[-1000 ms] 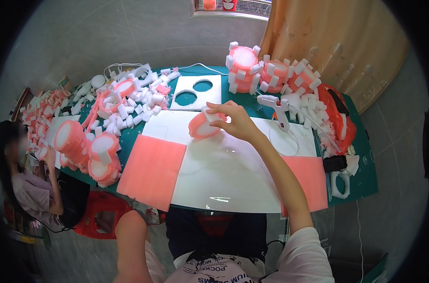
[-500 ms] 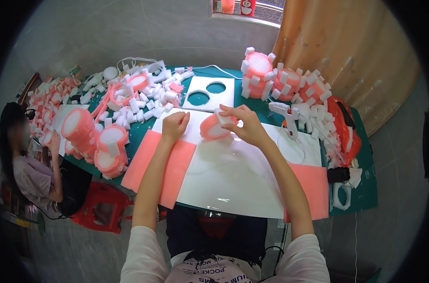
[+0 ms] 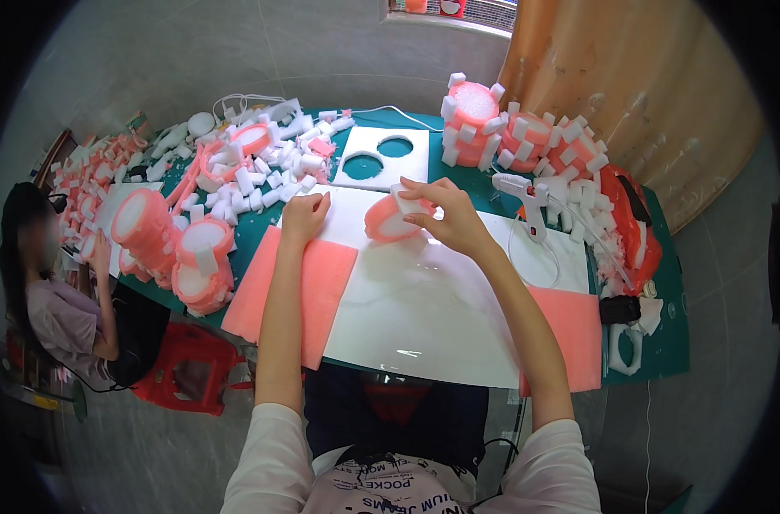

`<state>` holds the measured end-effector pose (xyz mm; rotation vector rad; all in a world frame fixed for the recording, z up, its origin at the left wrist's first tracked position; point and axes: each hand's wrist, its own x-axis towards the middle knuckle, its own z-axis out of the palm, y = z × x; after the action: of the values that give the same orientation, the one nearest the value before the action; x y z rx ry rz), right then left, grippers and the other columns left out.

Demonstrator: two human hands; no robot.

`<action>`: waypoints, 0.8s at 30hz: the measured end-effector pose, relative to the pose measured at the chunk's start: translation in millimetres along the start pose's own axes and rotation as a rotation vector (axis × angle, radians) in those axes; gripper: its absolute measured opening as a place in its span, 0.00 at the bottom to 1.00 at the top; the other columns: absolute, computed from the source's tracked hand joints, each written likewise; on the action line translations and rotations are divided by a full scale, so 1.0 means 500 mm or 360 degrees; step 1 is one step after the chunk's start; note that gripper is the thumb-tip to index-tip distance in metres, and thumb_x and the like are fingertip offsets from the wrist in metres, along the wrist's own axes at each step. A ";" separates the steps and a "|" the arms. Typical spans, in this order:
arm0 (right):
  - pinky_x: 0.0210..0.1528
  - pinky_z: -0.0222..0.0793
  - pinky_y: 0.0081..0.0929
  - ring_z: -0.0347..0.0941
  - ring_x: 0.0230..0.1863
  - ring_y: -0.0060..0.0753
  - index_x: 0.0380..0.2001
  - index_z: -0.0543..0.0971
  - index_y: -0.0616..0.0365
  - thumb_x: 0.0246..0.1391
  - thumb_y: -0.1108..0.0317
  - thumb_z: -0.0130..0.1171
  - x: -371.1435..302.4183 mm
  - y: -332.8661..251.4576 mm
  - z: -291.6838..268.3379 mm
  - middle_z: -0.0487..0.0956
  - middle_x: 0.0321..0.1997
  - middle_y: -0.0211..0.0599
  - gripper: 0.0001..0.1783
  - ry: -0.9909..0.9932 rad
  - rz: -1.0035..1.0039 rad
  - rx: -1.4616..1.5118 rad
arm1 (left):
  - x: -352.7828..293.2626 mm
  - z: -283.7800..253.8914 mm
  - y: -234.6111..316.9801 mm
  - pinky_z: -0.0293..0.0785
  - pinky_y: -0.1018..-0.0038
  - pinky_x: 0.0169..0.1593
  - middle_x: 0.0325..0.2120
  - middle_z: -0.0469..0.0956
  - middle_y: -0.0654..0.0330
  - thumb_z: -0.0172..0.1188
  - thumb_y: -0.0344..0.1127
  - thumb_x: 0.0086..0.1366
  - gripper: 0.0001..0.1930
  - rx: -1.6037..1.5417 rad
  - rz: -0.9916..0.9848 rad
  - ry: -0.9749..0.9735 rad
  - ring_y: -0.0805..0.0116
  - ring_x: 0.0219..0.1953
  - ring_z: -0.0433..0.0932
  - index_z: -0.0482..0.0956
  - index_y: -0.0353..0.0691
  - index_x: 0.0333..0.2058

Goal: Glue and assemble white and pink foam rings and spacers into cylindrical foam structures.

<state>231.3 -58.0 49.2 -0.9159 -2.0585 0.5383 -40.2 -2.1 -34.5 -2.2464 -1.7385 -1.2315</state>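
A round foam piece with a pink rim and white middle [image 3: 388,224] stands tilted on its edge on the white board [image 3: 424,317]. My right hand [image 3: 448,218] grips a small white foam block [image 3: 407,202] between thumb and fingers, at the upper right of this round piece; whether the block is fixed to it I cannot tell. My left hand [image 3: 305,216] is closed in a loose fist to the left, apart from the round piece, and nothing shows in it. A white glue gun [image 3: 527,201] lies right of my right hand.
Pink foam sheets [image 3: 300,300] lie along both sides of the board. Behind it are a white foam sheet with two round holes [image 3: 348,178] and a heap of white blocks [image 3: 253,184]. Pink foam rounds [image 3: 474,104] stand stacked at the back right. A co-worker [image 3: 69,313] sits left.
The view has shifted slightly. My left hand has turned a little and moved slightly left. My right hand keeps its grip on the foam block beside the round piece.
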 end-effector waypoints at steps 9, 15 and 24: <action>0.37 0.64 0.23 0.65 0.37 0.30 0.41 0.77 0.55 0.40 0.67 0.64 0.000 -0.010 0.002 0.74 0.49 0.27 0.20 -0.0012 -0.0031 0.0013 | 0.015 -0.001 0.031 0.63 0.64 0.20 0.12 0.69 0.52 0.54 0.38 0.56 0.16 0.0118 0.0318 0.0238 0.55 0.15 0.70 0.69 0.36 0.13; 0.38 0.65 0.25 0.66 0.37 0.31 0.42 0.76 0.54 0.40 0.67 0.64 -0.003 -0.007 0.002 0.75 0.47 0.28 0.21 -0.0002 -0.0042 -0.0036 | 0.047 -0.020 0.132 0.60 0.76 0.18 0.11 0.68 0.59 0.57 0.33 0.55 0.12 -0.0435 0.0368 0.0140 0.68 0.13 0.69 0.72 0.34 0.17; 0.41 0.67 0.28 0.69 0.38 0.34 0.41 0.75 0.56 0.43 0.70 0.60 0.003 0.017 -0.014 0.72 0.52 0.32 0.18 0.0008 -0.0045 -0.0179 | 0.013 0.034 0.164 0.69 0.79 0.32 0.28 0.76 0.62 0.61 0.35 0.50 0.19 -0.1187 0.0242 -0.0142 0.73 0.31 0.75 0.72 0.40 0.42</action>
<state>239.9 -51.3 48.6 -0.9506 -2.1116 0.4081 37.7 -19.2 -8.2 -2.7596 -1.2048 -2.0129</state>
